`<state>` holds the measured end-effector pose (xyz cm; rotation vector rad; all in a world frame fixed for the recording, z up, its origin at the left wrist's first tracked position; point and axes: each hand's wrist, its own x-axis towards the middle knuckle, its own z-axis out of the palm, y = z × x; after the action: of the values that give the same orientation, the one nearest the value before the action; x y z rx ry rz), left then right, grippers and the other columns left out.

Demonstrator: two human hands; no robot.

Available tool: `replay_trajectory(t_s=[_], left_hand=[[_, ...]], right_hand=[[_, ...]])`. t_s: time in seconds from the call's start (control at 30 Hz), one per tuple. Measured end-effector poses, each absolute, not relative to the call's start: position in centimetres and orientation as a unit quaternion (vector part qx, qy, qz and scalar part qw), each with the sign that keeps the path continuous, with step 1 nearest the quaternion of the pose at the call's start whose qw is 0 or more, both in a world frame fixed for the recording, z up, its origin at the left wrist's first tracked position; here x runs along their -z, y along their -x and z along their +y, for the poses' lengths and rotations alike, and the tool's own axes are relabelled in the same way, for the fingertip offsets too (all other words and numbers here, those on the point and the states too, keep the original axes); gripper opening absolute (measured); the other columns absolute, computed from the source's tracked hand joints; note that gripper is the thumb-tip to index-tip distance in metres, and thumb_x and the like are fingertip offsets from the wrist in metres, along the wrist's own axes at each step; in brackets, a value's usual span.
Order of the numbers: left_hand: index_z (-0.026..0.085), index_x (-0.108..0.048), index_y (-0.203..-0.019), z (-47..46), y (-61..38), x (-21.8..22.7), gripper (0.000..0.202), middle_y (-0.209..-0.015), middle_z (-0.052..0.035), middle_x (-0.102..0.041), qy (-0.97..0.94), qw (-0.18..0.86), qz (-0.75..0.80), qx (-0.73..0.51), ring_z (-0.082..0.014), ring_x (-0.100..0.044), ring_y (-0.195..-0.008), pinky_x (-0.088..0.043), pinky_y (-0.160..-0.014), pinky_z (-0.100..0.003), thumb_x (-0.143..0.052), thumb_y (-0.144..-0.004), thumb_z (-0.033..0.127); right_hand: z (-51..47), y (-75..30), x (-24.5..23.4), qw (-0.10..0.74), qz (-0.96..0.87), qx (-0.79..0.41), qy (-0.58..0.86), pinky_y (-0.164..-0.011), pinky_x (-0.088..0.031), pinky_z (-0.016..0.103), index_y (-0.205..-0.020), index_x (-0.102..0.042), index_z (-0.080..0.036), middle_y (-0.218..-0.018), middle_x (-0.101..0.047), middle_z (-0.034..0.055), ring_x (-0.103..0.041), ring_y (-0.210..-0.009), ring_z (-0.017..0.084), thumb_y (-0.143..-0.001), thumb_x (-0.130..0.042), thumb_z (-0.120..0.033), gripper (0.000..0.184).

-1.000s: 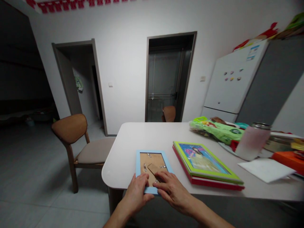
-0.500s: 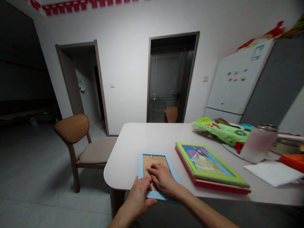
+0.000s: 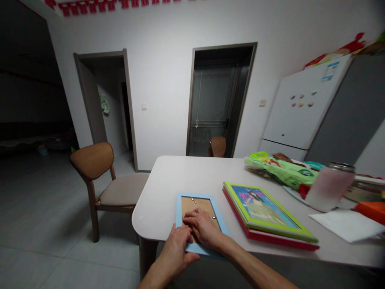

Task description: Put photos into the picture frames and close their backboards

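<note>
A light blue picture frame [image 3: 181, 203] lies face down near the front edge of the white table [image 3: 192, 172], its brown backing board [image 3: 198, 203] showing with small metal clips. My left hand [image 3: 177, 245] rests on the frame's near left edge, fingers bent and pressing. My right hand [image 3: 202, 228] lies on the backing board, fingertips curled and pressed against a clip at the left side. Just right of it lies a stack of frames, a green one [image 3: 267, 210] with a girl's picture on top of a red one [image 3: 270, 237].
A wooden chair [image 3: 102, 180] stands left of the table. At the right are a green packet [image 3: 279, 167], a pink jar [image 3: 329, 186], white paper [image 3: 345, 224], an orange thing [image 3: 371, 210] and a white fridge [image 3: 303, 112]. Two open doorways [image 3: 216, 100] are behind.
My right hand has slid from the frame's near right part up onto the backing board toward its left clips. My left hand has stayed at the near edge. The view has shifted slightly.
</note>
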<state>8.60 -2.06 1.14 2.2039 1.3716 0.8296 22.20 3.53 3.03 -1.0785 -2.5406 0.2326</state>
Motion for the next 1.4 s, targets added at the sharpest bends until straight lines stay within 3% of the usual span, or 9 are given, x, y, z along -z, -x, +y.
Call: replay_trajectory(t_s=[0.2,0.33,0.53,1.27,1.4], left_hand=[[0.020,-0.050,-0.090,-2.3,-8.4,-1.0,0.042,-0.097,-0.0015,-0.057,-0.795,0.204,0.484,-0.303,-0.0183,-0.049,-0.094,-0.019,-0.097,-0.039,-0.071,-0.054,0.020],[0.016,-0.045,-0.107,-3.0,-8.5,-1.0,0.063,-0.095,-0.0041,-0.058,-0.796,0.215,0.490,-0.281,-0.0201,-0.049,-0.096,-0.015,-0.099,-0.043,-0.073,-0.051,0.017],[0.014,-0.046,-0.108,-3.6,-8.9,-1.3,0.062,-0.103,-0.0099,-0.056,-0.792,0.228,0.501,-0.264,-0.0242,-0.042,-0.108,-0.014,-0.100,-0.045,-0.071,-0.052,0.016],[0.012,-0.046,-0.110,-4.2,-9.6,-1.9,0.063,-0.104,-0.0116,-0.055,-0.792,0.222,0.514,-0.244,-0.0255,-0.044,-0.106,-0.017,-0.099,-0.046,-0.070,-0.051,0.015],[0.018,-0.049,-0.104,-4.1,-9.1,-1.8,0.058,-0.108,-0.0090,-0.055,-0.807,0.206,0.505,-0.227,-0.0244,-0.045,-0.106,-0.020,-0.098,-0.047,-0.071,-0.050,0.017]], right_hand=[[5.5,-22.6,-2.7,0.235,-0.844,-0.111,0.470,-0.074,-0.034,0.024,-0.088,-0.063,-0.020,-0.091,-0.062,0.0033,-0.051,-0.085,0.014,-0.076,-0.038,-0.020,0.028],[8.9,-23.1,-1.7,0.241,-0.770,-0.118,0.579,-0.062,-0.036,0.022,-0.083,-0.064,-0.019,-0.084,-0.065,0.0039,-0.055,-0.073,0.013,-0.077,-0.039,-0.029,0.028],[11.8,-23.0,-0.3,0.205,-0.713,-0.112,0.661,-0.047,-0.029,0.022,-0.073,-0.064,-0.018,-0.071,-0.066,0.0039,-0.054,-0.058,0.011,-0.075,-0.042,-0.038,0.030],[11.7,-22.7,-1.0,0.223,-0.677,-0.073,0.698,-0.060,-0.035,0.026,-0.075,-0.060,-0.019,-0.079,-0.065,0.0071,-0.058,-0.076,0.018,-0.069,-0.048,-0.030,0.017],[11.5,-23.0,-1.4,0.247,-0.671,-0.087,0.694,-0.058,-0.036,0.025,-0.078,-0.058,-0.016,-0.076,-0.065,0.0090,-0.058,-0.072,0.018,-0.069,-0.048,-0.030,0.019]])
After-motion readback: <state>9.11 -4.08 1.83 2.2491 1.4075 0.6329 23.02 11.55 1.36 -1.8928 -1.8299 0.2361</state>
